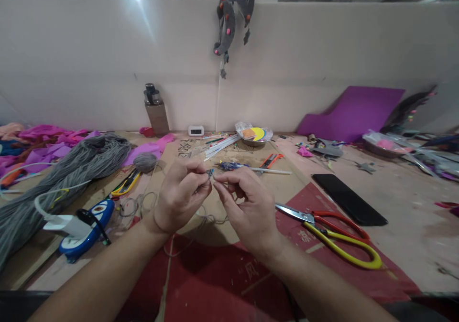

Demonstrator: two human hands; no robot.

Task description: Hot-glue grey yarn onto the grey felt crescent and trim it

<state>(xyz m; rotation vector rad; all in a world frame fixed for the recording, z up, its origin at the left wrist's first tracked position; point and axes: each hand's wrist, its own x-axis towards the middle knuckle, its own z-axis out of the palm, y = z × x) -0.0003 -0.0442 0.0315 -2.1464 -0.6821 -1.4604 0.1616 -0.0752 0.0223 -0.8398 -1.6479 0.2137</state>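
Over the middle of the table, my left hand (184,193) is closed in a pinch on a small blue-grey piece (210,172), mostly hidden by the fingers. My right hand (247,202) has thumb and forefinger pressed together close beside it; what they pinch is too small to make out. Loose grey yarn (211,218) trails below and between the hands. Just beyond the fingertips lies a dark bluish bundle (231,166) with a white stick (272,171). A grey yarn ball (145,161) rests past my left hand.
Scissors (322,224) with red and yellow handles and a black phone (349,198) lie at right. A blue power strip (88,231) with a white charger and a large grey yarn hank (68,183) occupy the left. A yellow cutter (126,183), bottle (156,114) and bowl (254,142) stand farther back.
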